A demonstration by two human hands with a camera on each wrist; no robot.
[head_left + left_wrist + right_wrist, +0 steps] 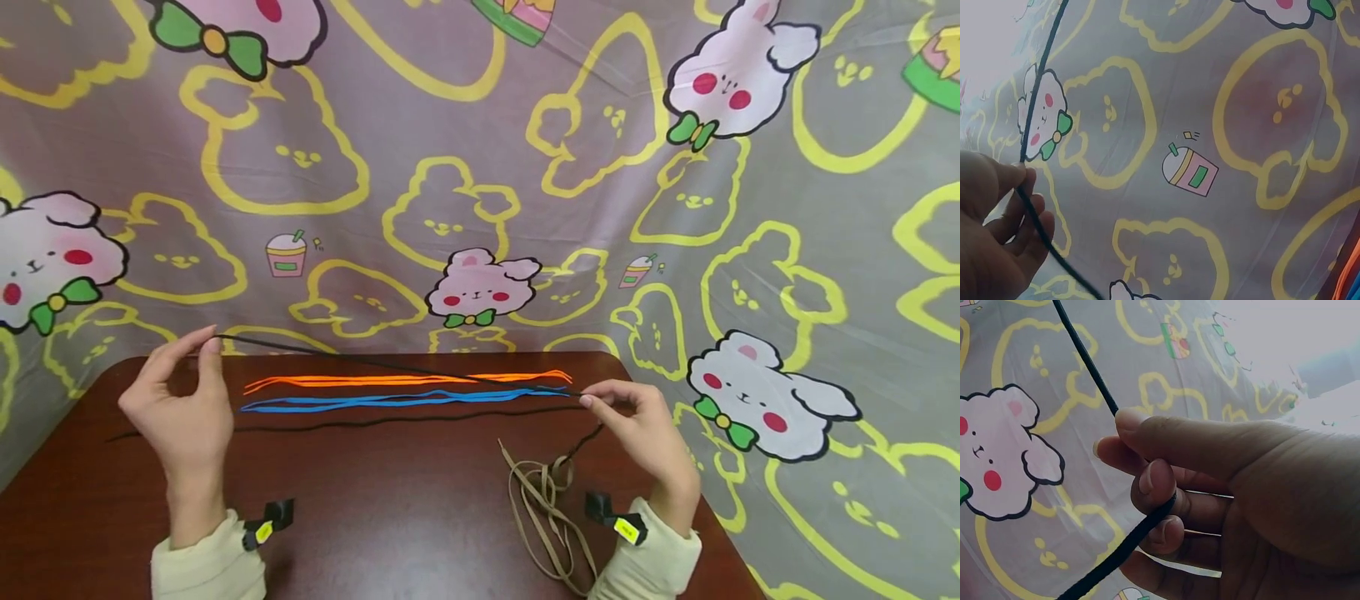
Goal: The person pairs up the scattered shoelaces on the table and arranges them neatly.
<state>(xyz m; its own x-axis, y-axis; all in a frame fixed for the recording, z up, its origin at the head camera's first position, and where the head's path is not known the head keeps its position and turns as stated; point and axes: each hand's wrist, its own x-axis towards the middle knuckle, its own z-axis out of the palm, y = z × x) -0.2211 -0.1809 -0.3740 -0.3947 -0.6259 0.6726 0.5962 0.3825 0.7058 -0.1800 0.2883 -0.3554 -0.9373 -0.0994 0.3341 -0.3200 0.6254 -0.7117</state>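
Note:
A thin black lace stretches nearly straight above the table, sloping down to the right between the two hands. At its left end the left hand pinches it between thumb and fingertips; in the left wrist view the lace runs on both sides of this pinch. My right hand pinches the other end with thumb and index finger. In the right wrist view a tail of the lace passes by the curled lower fingers and hangs down. That tail drops towards a loose tan lace.
On the brown table orange laces lie lengthwise at the back, blue laces just in front of them. A black strand lies nearest; whether it joins the held lace I cannot tell. Patterned cloth hangs behind and to the right.

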